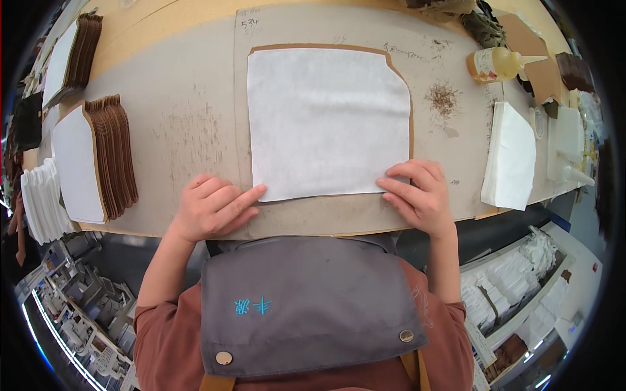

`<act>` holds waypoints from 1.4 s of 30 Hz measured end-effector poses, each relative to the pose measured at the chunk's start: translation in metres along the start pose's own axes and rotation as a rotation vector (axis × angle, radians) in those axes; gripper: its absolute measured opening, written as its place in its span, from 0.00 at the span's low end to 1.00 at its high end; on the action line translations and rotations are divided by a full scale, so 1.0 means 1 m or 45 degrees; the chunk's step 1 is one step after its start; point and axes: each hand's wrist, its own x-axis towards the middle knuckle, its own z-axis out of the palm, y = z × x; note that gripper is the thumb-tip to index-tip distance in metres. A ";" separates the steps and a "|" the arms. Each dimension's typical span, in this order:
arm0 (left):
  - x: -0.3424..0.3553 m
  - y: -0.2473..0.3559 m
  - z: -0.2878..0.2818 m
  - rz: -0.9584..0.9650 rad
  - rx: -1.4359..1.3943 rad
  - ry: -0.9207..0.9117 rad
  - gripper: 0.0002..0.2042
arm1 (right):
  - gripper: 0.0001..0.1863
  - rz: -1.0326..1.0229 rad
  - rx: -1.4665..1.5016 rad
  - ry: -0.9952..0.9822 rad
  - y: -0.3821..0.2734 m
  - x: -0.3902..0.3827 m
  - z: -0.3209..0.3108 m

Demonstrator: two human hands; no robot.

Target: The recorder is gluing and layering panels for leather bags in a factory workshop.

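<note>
A white cloth-like sheet [329,124] lies flat in front of me, with faint creases across it. Beneath it is a brown piece [402,75], of which only a thin rim shows along the far and right edges. My left hand [218,205] holds the near left corner of the sheet between its fingertips, the other fingers curled. At the near right corner, my right hand [417,195] pinches the sheet's edge with thumb and fingers.
Stacks of brown pieces with white faces [114,156] stand on the left of the table [189,124], beside folded white pieces [45,202]. To the right are a white stack [510,156] and a nozzle bottle [495,64] of yellowish liquid. A bin of white material [515,277] sits lower right.
</note>
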 end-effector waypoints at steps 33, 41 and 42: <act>0.025 0.010 0.007 -0.112 -0.110 -0.716 0.32 | 0.15 0.081 0.074 -0.104 0.005 -0.005 -0.010; 0.017 0.003 0.006 -0.049 -0.140 -0.680 0.30 | 0.13 0.231 0.329 0.192 0.015 -0.022 -0.013; 0.016 0.002 0.006 -0.063 -0.110 -0.680 0.30 | 0.13 0.234 0.336 0.250 0.015 -0.027 -0.012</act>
